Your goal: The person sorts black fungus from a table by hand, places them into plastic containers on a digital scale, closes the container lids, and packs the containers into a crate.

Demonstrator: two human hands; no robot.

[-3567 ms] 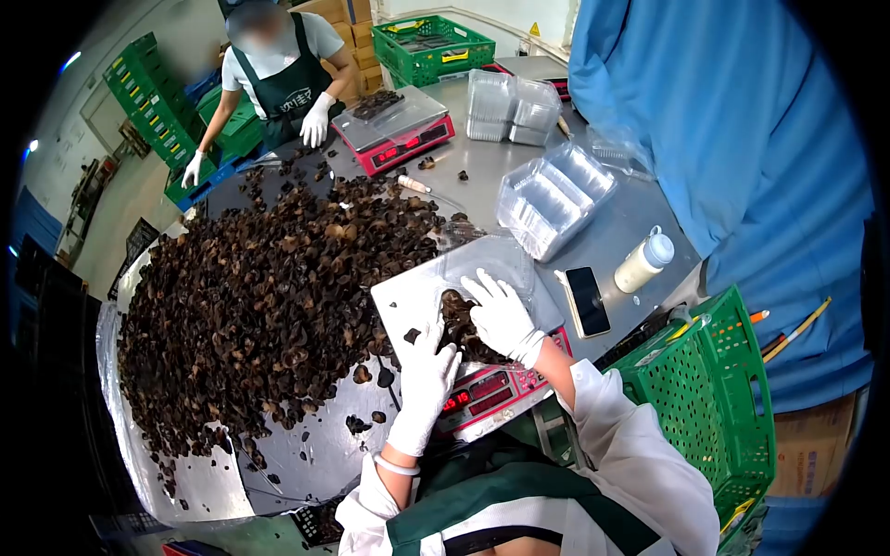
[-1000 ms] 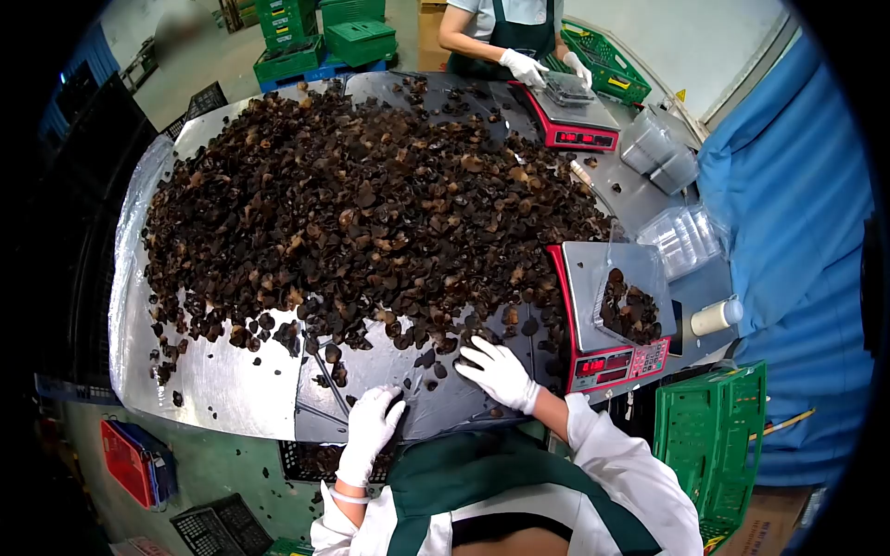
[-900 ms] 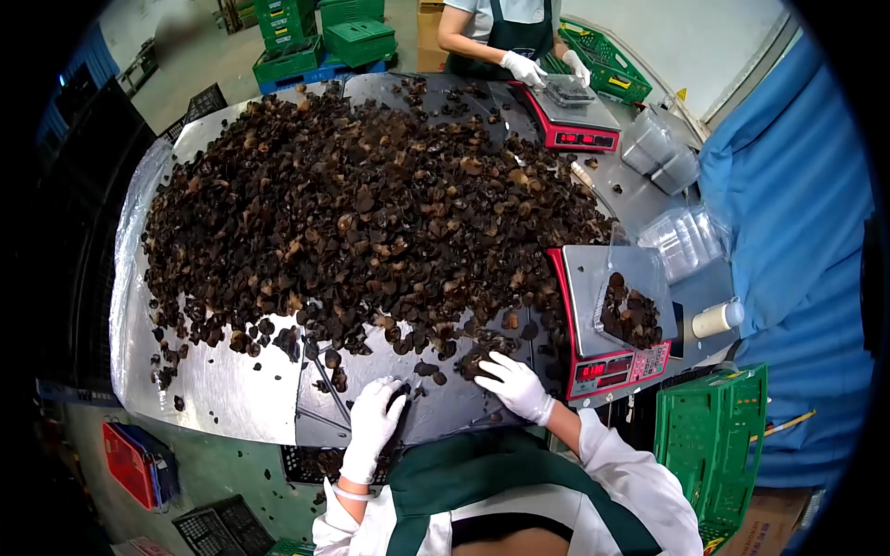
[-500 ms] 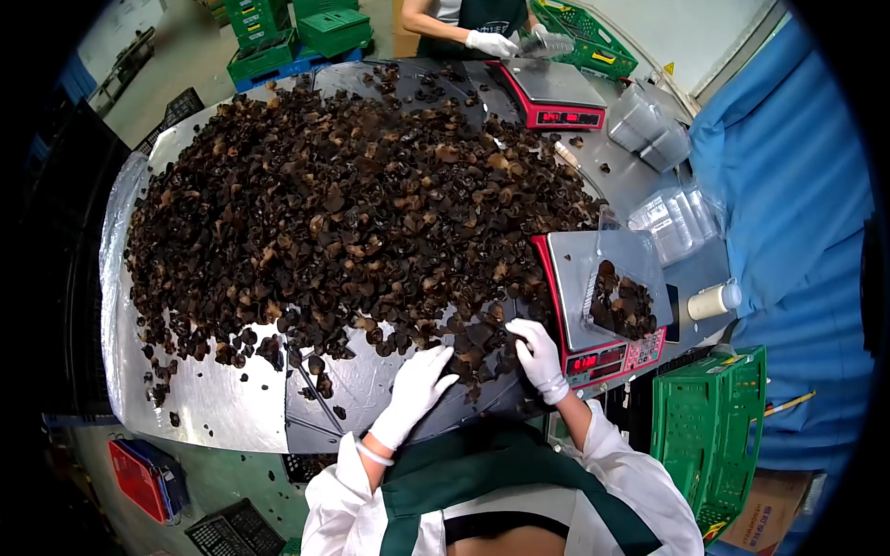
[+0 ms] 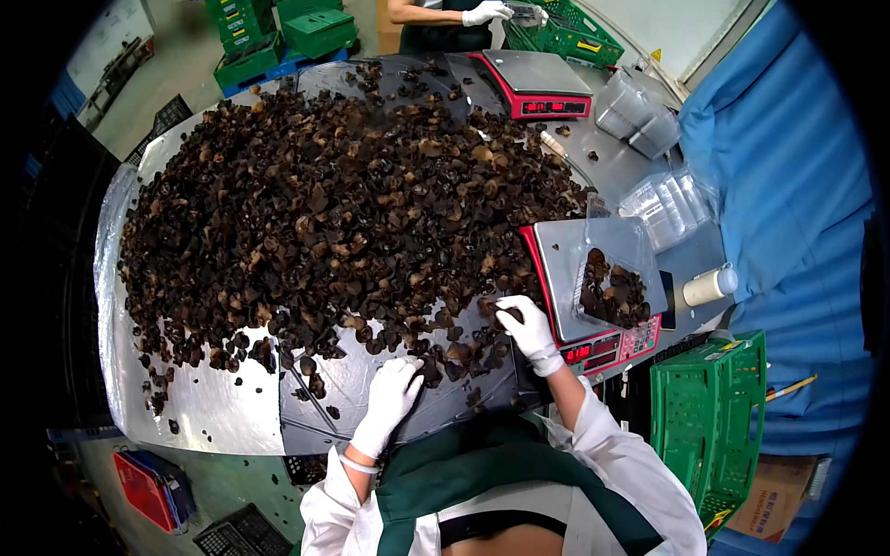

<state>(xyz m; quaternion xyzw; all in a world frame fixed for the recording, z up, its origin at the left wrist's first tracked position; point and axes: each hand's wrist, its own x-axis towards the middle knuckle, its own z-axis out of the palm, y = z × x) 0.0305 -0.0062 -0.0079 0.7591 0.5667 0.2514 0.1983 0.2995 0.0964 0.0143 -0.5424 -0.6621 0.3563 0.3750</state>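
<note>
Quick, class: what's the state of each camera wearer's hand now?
Left hand: loosely open, nothing visibly held.
Right hand: partly closed, apparently pinching a dark piece.

Your left hand [image 5: 391, 405] and right hand [image 5: 529, 335] white-gloved, pale narrow band [image 5: 360, 465] on the left wrist, loose white sleeves [image 5: 635, 477], dark green apron [image 5: 473, 469].

Dark piece [image 5: 488, 309] partly hidden by right hand [image 5: 530, 334], co-worker [image 5: 443, 37] cut off at top
</note>
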